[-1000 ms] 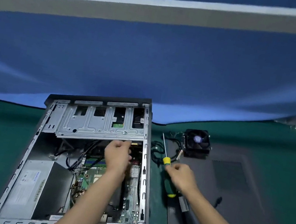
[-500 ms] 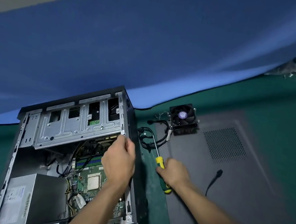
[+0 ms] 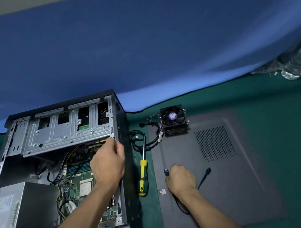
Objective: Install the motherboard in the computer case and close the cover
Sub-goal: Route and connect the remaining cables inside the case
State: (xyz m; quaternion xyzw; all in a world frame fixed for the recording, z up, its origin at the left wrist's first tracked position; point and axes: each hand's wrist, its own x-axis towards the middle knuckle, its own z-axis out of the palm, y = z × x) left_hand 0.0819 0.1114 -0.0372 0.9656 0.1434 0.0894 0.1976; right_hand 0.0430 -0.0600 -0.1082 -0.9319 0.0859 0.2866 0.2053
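I see the open computer case (image 3: pixel 21 152) lying on the green table (image 3: pixel 265 104), with the motherboard (image 3: pixel 77 185) sitting inside it, near the case's right wall. My left hand (image 3: pixel 108 164) is at that right wall, fingers curled against the metal edge beside the drive cage (image 3: pixel 68 132). Right of the case lies the screwdriver (image 3: pixel 142 171), untouched. Further right, the cover (image 3: pixel 233 186) lies flat, and my right hand (image 3: pixel 180 179) rests on it, fingers curled round a black cable (image 3: pixel 203 178). The cooler fan (image 3: pixel 173 120) sits at the cover's far corner.
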